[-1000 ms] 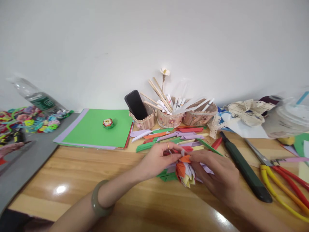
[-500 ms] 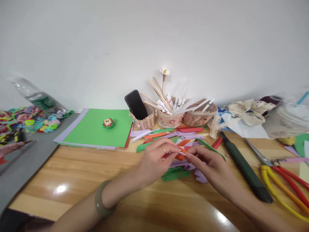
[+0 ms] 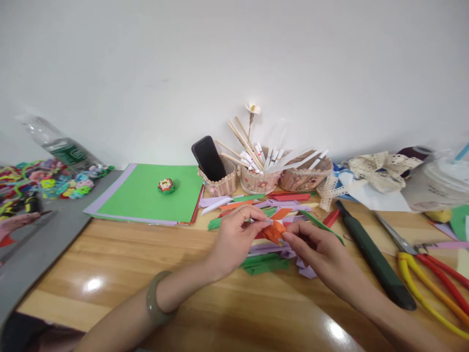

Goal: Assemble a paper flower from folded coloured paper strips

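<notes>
1. Left hand (image 3: 236, 239) is angling in from the lower left, back turned up, fingers curling and thumb meeting the fingertips; a bangle (image 3: 156, 298) is circling its wrist and a ring (image 3: 242, 214) is showing on one finger
2. Right hand (image 3: 322, 249) is angling in from the lower right, fingers bending inward, thumb pressing toward the forefinger
3. Grip of both hands: closed, left pinching the left end of the orange folded paper (image 3: 274, 232), right pinching its right end; the piece is sitting between the hands, above the folded strips (image 3: 267, 264)
4. The strips, in green, purple, red and orange, are lying on the wooden surface (image 3: 128, 264) under and beyond the hands; the hands are hiding part of the pile
5. Behind the pile a left container (image 3: 223, 186), holding a phone (image 3: 209, 159), a middle container (image 3: 258, 183) and a right container (image 3: 304, 181) are standing in a row
6. To the left a small paper flower (image 3: 166, 185) is resting on green sheets (image 3: 146, 195); another person's hand (image 3: 16, 225) is showing at the edge
7. To the right a dark green tool (image 3: 373, 254) is lying beside scissors (image 3: 410, 266)
8. Counting: three containers, one phone, one small paper flower, one dark green tool, one pair of scissors; strips are overlapping too much to count
</notes>
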A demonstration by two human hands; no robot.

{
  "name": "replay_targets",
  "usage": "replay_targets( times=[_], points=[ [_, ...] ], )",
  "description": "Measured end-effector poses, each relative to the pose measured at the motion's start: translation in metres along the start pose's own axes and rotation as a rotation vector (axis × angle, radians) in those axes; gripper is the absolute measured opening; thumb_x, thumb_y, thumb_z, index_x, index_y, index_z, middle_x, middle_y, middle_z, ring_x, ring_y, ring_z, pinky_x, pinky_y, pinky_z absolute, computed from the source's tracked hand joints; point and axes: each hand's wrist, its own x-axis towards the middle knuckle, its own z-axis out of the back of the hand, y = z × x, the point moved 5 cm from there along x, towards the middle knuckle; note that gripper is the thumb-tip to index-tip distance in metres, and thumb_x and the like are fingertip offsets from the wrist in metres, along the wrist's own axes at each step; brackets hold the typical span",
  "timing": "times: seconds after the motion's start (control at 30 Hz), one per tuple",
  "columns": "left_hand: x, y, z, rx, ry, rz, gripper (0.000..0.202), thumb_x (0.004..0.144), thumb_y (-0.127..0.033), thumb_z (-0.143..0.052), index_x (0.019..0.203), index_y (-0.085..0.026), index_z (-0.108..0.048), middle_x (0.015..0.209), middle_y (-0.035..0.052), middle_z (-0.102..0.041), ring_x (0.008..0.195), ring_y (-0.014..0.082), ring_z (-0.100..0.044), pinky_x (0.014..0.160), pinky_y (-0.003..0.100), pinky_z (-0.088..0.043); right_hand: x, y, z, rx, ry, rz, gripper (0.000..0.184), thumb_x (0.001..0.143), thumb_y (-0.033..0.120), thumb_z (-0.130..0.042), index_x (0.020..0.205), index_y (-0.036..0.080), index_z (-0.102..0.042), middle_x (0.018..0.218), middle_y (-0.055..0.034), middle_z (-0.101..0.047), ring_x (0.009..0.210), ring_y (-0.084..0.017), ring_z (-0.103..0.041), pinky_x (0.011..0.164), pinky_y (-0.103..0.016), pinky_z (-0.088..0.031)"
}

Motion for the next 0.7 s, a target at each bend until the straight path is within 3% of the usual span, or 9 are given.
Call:
replay_targets(
  times=[0.5, 0.6, 0.7],
  points=[
    [-0.003, -0.002, 0.001, -0.084, -0.103, -0.008, 0.007, 0.073, -0.012, -0.061, 0.069, -0.017, -0.06, 0.071, -0.0004, -0.062, 0.073, 0.0113, -0.057, 0.07, 0.023, -0.045, -0.001, 0.009, 0.003, -0.202, -0.07, 0.117, 0.027, 0.085, 0.035, -0.044, 0.064, 0.019, -0.048, 0.057, 0.0021, -0.047, 0.053, -0.012, -0.042, 0.048, -0.023, -0.035],
    [-0.001, 0.002, 0.002, -0.144, -0.113, 0.066, 0.006, 0.071, -0.013, -0.062, 0.067, -0.016, -0.06, 0.07, -0.0003, -0.062, 0.071, 0.0112, -0.057, 0.07, 0.023, -0.046, -0.002, 0.009, 0.004, -0.309, -0.098, 0.154, 0.025, 0.086, 0.032, -0.043, 0.065, 0.02, -0.046, 0.057, 0.0019, -0.048, 0.053, -0.012, -0.043, 0.049, -0.024, -0.035],
    [0.003, 0.013, 0.005, -0.286, -0.125, 0.225, 0.007, 0.07, -0.02, -0.064, 0.069, -0.015, -0.059, 0.069, -0.0012, -0.06, 0.063, 0.0099, -0.055, 0.061, 0.022, -0.047, -0.001, 0.004, 0.007, -0.389, -0.112, 0.144, 0.024, 0.087, 0.033, -0.042, 0.068, 0.019, -0.047, 0.059, 0.0012, -0.05, 0.054, -0.013, -0.045, 0.051, -0.025, -0.035]
  ],
)
